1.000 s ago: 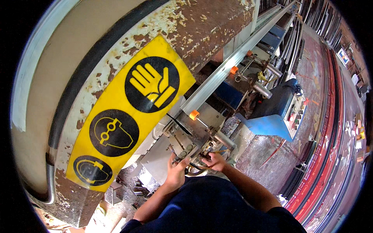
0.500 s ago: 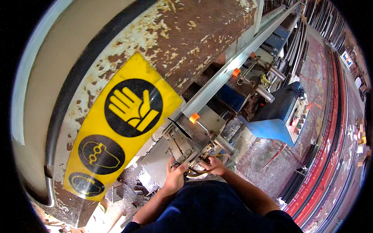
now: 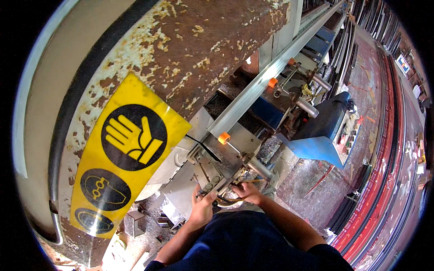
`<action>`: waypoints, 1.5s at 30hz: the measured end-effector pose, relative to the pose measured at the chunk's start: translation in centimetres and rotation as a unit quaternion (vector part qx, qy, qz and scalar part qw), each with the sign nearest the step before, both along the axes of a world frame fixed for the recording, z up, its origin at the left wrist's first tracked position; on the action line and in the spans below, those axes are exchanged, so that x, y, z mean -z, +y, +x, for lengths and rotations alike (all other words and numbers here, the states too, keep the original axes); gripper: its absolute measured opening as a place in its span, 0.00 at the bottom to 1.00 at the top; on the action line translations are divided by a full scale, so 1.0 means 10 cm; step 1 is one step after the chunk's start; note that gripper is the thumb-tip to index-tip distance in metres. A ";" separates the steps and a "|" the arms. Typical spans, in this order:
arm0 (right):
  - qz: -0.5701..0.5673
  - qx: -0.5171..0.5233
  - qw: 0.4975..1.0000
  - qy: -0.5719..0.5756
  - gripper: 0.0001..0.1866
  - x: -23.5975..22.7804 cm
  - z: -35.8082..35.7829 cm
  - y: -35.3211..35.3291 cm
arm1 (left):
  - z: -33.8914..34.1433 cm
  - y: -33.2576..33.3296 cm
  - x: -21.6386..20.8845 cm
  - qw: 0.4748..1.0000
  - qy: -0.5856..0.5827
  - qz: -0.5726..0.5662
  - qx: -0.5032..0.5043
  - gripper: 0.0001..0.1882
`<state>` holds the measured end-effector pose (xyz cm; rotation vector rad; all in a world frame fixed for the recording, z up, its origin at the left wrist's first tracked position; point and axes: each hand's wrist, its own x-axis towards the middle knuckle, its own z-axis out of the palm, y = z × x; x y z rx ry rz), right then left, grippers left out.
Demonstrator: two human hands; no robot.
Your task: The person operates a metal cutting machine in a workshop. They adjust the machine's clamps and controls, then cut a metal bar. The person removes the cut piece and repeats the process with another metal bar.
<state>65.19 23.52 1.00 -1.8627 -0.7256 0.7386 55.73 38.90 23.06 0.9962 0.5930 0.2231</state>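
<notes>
My left hand [image 3: 202, 209] is closed on the near end of a metal block [image 3: 210, 179] fixed to the machine's bed, its thumb along the block's right side. Just to the right, my right hand [image 3: 247, 193] has its fingers curled in at the bed's front edge, beside cables; what they hold is hidden. Beyond the hands, a long silvery metal profile [image 3: 253, 97] runs away to the far right. An orange-tipped clamp rod [image 3: 224, 138] meets its near end, with a metal cylinder [image 3: 259, 169] behind the rod.
A rusty machine hood [image 3: 190, 58] with a yellow warning sign [image 3: 131, 149] looms close at left. Two more orange-tipped clamps, including one orange tip [image 3: 272, 82], line the profile. A blue control box [image 3: 316, 149] stands at right. Long red bars [image 3: 377, 203] lie on the floor.
The hood and its yellow sign have shifted left and away from the bed in the view, uncovering more of the bed. The profile has barely shifted. Both hands keep their places.
</notes>
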 end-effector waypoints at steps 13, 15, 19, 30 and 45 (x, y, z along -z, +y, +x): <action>-0.004 -0.007 0.999 0.038 0.24 -0.17 0.06 -0.03 | -0.02 0.01 0.06 0.998 0.008 -0.054 -0.035 0.40; 0.020 -0.020 0.965 0.260 0.26 -0.21 0.12 -0.04 | -0.03 0.02 0.06 0.997 -0.004 -0.062 -0.036 0.40; -0.098 0.010 0.988 -0.119 0.27 -0.18 0.00 0.00 | -0.13 0.03 0.19 0.996 0.034 -0.053 -0.067 0.38; -0.044 -0.006 0.999 0.015 0.26 -0.33 0.08 -0.04 | 0.02 0.01 0.00 0.999 -0.017 -0.044 -0.003 0.40; -0.045 -0.032 0.989 -0.137 0.21 0.00 0.05 -0.04 | 0.01 0.02 0.03 0.999 0.010 -0.047 -0.018 0.41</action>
